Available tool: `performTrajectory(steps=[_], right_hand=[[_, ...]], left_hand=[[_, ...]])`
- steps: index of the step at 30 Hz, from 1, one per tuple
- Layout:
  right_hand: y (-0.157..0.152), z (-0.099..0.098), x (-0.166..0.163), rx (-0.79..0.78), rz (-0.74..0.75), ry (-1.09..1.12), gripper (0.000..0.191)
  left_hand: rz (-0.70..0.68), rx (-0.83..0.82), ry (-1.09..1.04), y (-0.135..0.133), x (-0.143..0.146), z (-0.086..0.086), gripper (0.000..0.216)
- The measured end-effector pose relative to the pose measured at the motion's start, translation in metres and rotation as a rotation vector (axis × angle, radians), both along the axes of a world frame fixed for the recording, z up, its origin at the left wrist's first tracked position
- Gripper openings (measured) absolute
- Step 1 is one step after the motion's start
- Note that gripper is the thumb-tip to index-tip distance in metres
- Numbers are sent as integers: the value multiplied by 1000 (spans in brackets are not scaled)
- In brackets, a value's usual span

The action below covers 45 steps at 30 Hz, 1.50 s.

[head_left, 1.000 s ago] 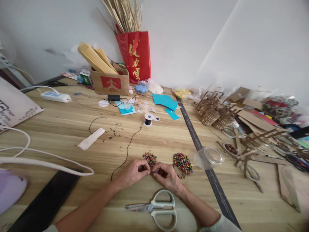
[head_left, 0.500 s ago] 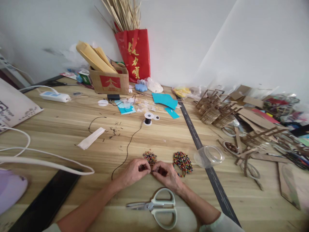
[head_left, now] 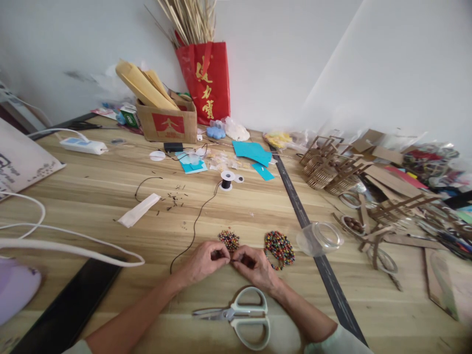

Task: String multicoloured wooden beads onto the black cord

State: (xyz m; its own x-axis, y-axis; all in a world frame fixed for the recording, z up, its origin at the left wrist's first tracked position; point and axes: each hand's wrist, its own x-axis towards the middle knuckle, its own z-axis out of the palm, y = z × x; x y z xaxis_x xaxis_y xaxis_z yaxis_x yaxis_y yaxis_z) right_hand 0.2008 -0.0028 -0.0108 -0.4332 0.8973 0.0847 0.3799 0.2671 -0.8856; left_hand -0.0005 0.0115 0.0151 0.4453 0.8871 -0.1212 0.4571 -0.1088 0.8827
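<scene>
Black cord [head_left: 195, 232] is seemingly what fingers of my left hand [head_left: 206, 260] and right hand [head_left: 255, 265] are pinching, tips nearly meeting, near small beads [head_left: 228, 240], so I should be leaving slack where it's crossing the worktop [head_left: 239, 211] from its spool [head_left: 226, 184].

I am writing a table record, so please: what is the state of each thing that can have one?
Left hand: pinched shut; any held thing unclear
Right hand: likewise
Scissors: lying flat
Spool: upright
Black cord: partly unwound, slack
Smaller bead pile: loosely heaped
Larger bead pile: heaped around a gap
Red bag: upright, stuffed with dry stalks
Cardboard box: open-topped, holding yellow paper
Power strip: on or off, unclear
</scene>
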Motion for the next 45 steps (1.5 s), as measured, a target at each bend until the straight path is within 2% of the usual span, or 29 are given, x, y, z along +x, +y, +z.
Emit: performTrajectory(steps=[9,45], right_hand=[[1,5,-2,-15,1,1,9],[2,2,0,9,32,10,8]], left_hand=[[-7,11,-6,0,-1,-3,10],[-8,52,30,-1,2,-7,9]])
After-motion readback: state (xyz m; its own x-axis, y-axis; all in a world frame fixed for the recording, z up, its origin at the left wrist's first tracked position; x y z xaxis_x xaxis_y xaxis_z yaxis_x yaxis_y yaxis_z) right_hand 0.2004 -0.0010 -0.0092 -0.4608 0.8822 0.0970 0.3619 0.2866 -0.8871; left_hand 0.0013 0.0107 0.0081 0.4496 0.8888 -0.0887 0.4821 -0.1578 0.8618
